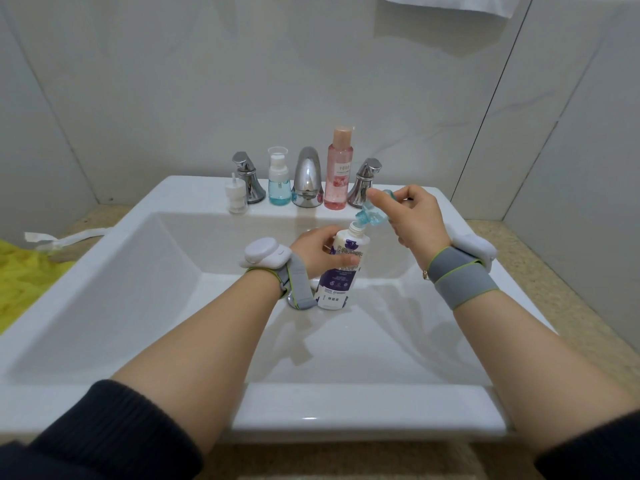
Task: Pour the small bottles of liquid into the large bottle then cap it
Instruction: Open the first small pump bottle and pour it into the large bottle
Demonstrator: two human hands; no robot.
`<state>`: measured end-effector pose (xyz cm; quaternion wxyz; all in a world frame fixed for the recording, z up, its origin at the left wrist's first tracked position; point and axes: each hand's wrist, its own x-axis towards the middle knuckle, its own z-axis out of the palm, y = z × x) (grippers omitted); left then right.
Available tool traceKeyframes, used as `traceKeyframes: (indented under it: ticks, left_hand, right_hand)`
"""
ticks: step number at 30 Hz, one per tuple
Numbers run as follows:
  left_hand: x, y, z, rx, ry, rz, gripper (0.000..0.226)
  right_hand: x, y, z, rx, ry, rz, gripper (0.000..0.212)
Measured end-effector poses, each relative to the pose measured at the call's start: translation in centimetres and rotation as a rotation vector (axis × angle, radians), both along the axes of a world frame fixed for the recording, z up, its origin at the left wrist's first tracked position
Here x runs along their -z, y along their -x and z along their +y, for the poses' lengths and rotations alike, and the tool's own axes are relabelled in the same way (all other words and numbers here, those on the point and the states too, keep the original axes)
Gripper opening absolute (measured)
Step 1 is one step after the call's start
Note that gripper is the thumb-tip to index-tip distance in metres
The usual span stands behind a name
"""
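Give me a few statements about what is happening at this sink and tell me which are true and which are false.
1. The left hand holds the large white bottle upright over the sink. True.
2. The large white bottle has its cap on. False: its neck is open.
3. The right hand tips a small blue bottle mouth-down at the large bottle's neck. True.
4. The pink bottle lies on its side in the basin. False: it stands upright on the ledge beside the faucet.
5. A blue pump bottle stands on the ledge behind the basin. True.
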<state>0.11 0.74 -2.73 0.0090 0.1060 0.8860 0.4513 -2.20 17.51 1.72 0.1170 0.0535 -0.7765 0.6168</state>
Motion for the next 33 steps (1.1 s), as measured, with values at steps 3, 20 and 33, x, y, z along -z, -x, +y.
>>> traceKeyframes:
  ticks: [3,20,33]
  left_hand:
    - [0.0,0.0,0.0,-0.003,0.015,0.001,0.043]
    - [0.0,0.0,0.1,0.008,-0.002,-0.001,0.044]
    - [0.0,0.0,0.2,0.005,-0.024,-0.016,0.046]
  right_hand:
    - [-0.1,-0.1,-0.1,0.002,-0.013,0.019,0.043]
    - [-0.7,-0.8,-0.3,-0.014,-0.084,0.127,0.036]
    - [-1.0,-0.9,-0.3,-0.091,-0.135,0.139,0.031]
